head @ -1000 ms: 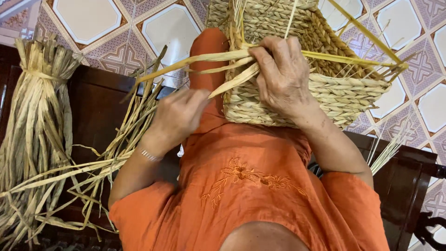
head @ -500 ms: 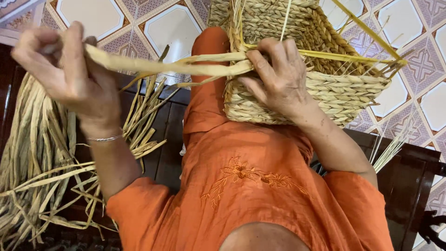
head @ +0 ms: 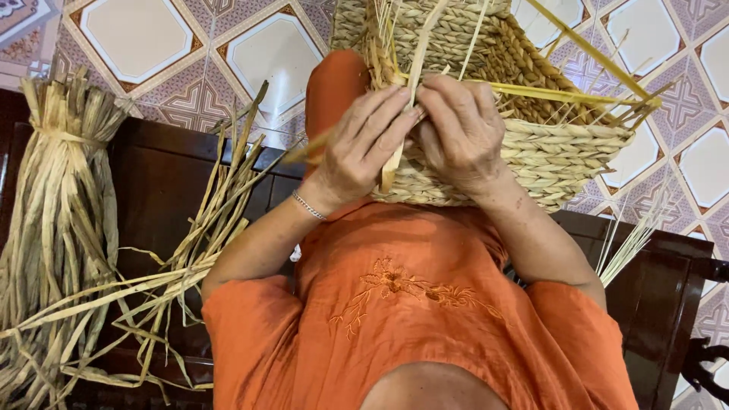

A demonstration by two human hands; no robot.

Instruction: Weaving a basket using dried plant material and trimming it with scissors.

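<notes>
Hands (head: 414, 133) crowd basket (head: 524, 114) rim, pinching strand (head: 399, 144).

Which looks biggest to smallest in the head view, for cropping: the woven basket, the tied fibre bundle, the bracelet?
1. Woven basket and tied fibre bundle: alike in apparent size, and both are cut off, so unranked.
2. Bracelet on the left wrist: clearly smallest.

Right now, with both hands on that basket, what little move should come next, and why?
Probably tuck the flat straw strand under the next braided row. The left hand and right hand both pinch it against the side of the woven basket, and its loose end hangs free over the weave, not yet worked in. More dried straw lies at the left.
</notes>
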